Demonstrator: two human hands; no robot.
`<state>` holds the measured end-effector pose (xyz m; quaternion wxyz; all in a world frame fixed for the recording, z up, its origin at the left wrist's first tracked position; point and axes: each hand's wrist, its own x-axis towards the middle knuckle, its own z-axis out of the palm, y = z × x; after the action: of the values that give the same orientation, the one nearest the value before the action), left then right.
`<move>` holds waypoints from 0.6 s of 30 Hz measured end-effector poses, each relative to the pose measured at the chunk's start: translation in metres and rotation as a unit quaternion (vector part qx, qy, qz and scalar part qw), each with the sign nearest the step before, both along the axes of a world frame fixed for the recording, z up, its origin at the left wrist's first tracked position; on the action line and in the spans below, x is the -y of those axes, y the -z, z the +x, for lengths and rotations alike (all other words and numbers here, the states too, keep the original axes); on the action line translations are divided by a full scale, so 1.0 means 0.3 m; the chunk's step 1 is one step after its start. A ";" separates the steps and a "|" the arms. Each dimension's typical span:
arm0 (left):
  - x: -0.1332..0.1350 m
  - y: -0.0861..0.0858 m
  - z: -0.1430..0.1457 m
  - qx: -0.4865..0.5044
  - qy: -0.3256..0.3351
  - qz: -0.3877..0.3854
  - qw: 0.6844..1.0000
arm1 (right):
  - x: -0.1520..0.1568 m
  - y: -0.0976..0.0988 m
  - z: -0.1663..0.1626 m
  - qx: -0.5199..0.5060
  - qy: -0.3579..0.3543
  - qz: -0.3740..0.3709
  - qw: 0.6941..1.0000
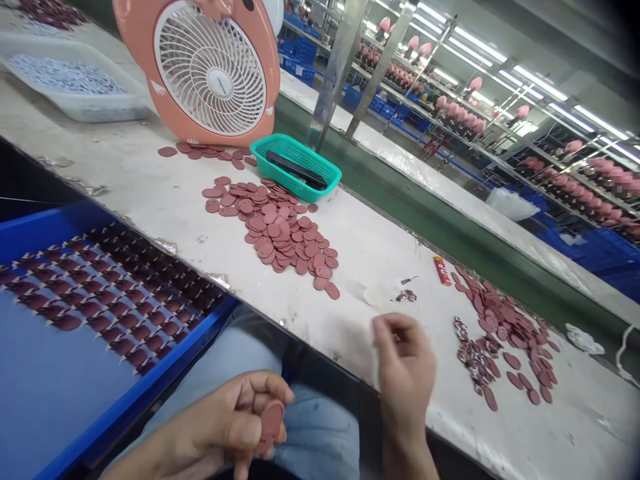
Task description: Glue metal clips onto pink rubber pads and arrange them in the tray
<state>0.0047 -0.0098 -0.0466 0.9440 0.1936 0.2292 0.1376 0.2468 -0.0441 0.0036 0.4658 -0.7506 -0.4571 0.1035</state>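
Note:
My left hand (240,420) is closed on a dark red oval piece (271,427), pinched between thumb and fingers above my lap. Small holes show near the piece's lower end. My right hand (406,367) is over the table's front edge, its thumb and fingers curled together. Whatever they may hold is too small or blurred to name. Just beyond it lie a small cluster of reddish-brown bits (407,295) and a thin dark tip (409,280) beside a whitish, translucent shape. A large pile of the same oval pieces (285,230) spreads across the table's middle.
A blue tray (60,407) at left holds rows of assembled dark red pieces. On the table stand an orange fan (220,83), a green basket (320,193) and a white tub (100,107). More ovals (505,317) and shiny small parts (473,353) lie right, near a red packet (442,271).

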 end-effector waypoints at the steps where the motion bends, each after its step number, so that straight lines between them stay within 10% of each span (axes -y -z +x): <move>1: 0.001 -0.003 0.000 -0.005 -0.019 -0.002 1.000 | -0.016 0.017 0.050 0.021 0.065 0.008 0.998; 9: 0.002 -0.064 -0.009 -0.046 -0.100 0.015 0.994 | -0.151 0.024 0.210 0.095 0.005 -0.112 0.989; 18: 0.006 -0.096 -0.026 -0.084 -0.204 0.021 0.975 | 0.043 -0.060 0.074 0.098 -0.113 -0.139 0.979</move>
<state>-0.0031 -0.0116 -0.0177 0.8693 0.1734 0.3390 0.3150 0.2691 -0.0570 0.0216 0.2947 -0.7581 -0.5636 0.1440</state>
